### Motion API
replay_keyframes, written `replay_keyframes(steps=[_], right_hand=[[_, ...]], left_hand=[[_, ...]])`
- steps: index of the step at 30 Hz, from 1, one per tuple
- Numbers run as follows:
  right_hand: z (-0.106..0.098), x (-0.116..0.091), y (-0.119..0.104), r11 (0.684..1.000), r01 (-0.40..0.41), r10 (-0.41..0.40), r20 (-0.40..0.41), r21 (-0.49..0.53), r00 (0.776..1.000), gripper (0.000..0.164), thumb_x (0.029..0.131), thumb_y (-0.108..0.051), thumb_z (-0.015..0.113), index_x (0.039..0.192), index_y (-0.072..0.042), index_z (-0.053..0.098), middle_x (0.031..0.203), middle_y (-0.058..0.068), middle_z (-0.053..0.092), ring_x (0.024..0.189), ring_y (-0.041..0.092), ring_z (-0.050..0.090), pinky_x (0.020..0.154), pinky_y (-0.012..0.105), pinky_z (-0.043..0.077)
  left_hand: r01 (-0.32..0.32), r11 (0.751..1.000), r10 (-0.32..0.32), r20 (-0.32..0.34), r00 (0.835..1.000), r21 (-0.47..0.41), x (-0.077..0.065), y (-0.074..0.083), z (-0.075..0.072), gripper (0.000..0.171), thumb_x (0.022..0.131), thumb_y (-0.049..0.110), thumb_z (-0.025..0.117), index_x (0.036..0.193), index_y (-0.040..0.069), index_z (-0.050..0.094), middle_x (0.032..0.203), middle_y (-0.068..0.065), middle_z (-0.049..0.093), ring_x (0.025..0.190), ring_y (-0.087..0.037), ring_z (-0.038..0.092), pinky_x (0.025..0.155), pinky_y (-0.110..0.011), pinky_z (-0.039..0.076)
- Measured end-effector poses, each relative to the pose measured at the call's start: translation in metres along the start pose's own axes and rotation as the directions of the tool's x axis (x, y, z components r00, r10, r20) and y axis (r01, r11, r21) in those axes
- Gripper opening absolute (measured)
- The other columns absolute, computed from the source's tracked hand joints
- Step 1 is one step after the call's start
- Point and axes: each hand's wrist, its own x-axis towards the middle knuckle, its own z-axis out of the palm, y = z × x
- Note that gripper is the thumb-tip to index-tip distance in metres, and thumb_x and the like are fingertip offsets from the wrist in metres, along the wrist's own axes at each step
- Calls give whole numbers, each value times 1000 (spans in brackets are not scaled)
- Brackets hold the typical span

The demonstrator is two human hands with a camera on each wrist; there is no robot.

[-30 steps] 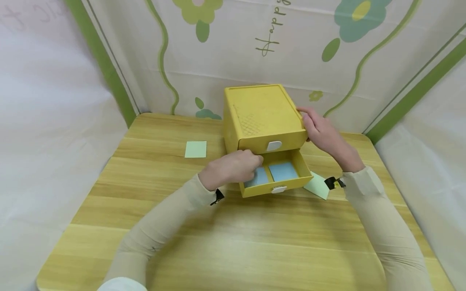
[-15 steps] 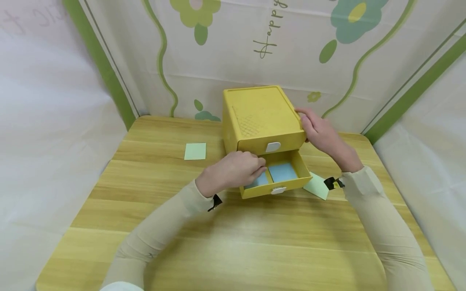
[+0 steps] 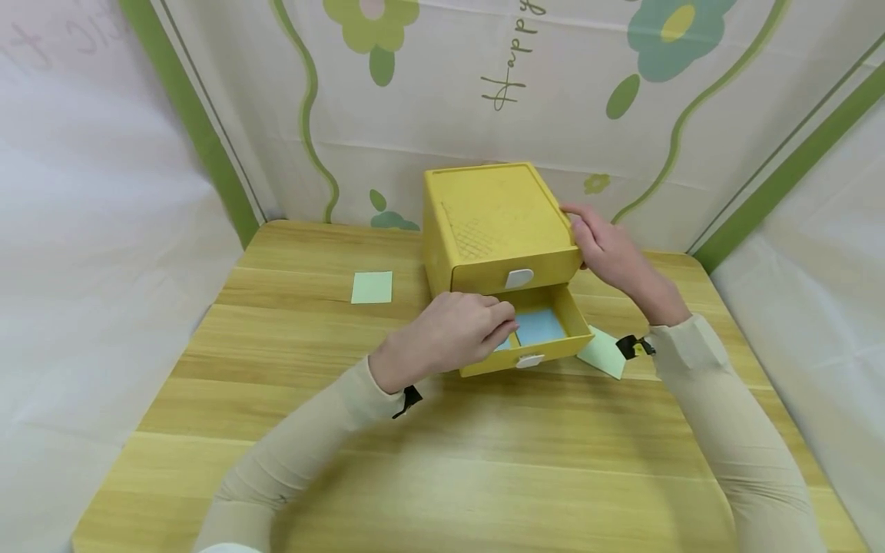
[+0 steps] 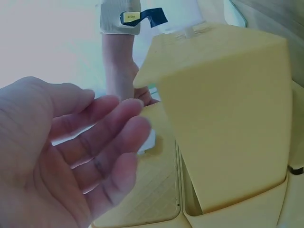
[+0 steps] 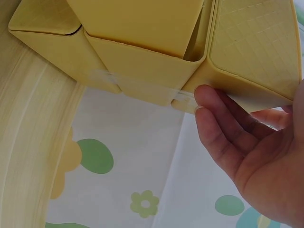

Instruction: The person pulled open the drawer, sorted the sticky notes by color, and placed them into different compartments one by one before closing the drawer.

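Observation:
A yellow two-drawer desktop box (image 3: 505, 207) stands on the table with its lower drawer (image 3: 570, 322) pulled out. Light-blue paper squares (image 3: 539, 327) lie in that drawer on both sides of a divider. Over the drawer's left part is my left hand (image 3: 463, 330), its fingers loosely bent. The left wrist view shows nothing between the thumb and fingers (image 4: 114, 137). My right hand (image 3: 611, 257) rests at the box's right front edge. Its slightly bent fingers (image 5: 223, 128) lie against the side wall in the right wrist view. My left hand hides part of the left compartment.
One pale-green paper square (image 3: 372, 287) lies on the wooden table (image 3: 442, 461) left of the box. Another pale-green paper (image 3: 603, 353) lies right of the drawer, partly hidden by it. White patterned cloth (image 3: 415, 115) walls in the back and sides.
My left hand has risen from the drawer's left compartment and shifted slightly right and toward the drawer front. My right hand and the box stay in place.

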Motion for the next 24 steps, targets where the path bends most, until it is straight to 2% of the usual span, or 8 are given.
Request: replay_keyframes(steps=[7,12,15,19,22,24], right_hand=[[-1,0,-2,1000,-3,3,4,1,1000,52,105,-43,23,149,-20,39,90,17,62,65,25,60,60,35,51],[-1,0,-1,1000,-1,1,-8,3,1000,55,104,-47,21,148,-21,40,87,16,62,64,23,60,60,34,51],[-1,0,0,1000,-2,2,-11,0,1000,54,104,-46,22,148,-21,40,86,16,62,63,23,60,60,34,51],[-1,-1,0,1000,-9,9,-8,3,1000,50,105,-41,23,148,-21,40,87,16,63,64,24,60,60,34,50],[-1,-1,0,1000,-8,8,-3,6,1000,49,106,-40,24,148,-21,39,89,17,63,66,27,61,60,35,51],[-1,-1,-1,1000,-6,6,0,9,1000,50,105,-42,24,148,-21,39,90,17,62,67,28,61,61,35,51]], left_hand=[[-45,999,45,-135,990,3,-3,12,5,17,99,25,57,86,16,66,65,10,56,53,-1,49,48,-17,40],[-68,998,65,-165,984,-17,-5,24,12,17,99,26,57,85,18,63,62,12,52,51,-1,45,46,-17,35],[-66,998,63,-128,990,-13,-6,31,15,16,99,28,57,88,20,63,65,13,55,52,0,48,46,-17,35],[-30,999,31,-16,999,32,-6,41,18,16,100,33,55,94,21,63,69,14,61,55,-2,53,45,-18,37],[0,998,-4,46,999,70,-7,46,23,18,101,34,54,92,20,60,64,13,56,52,-4,51,42,-19,32],[14,995,-19,54,998,96,-8,49,26,21,101,36,54,89,19,59,60,12,50,49,-3,47,41,-19,28]])
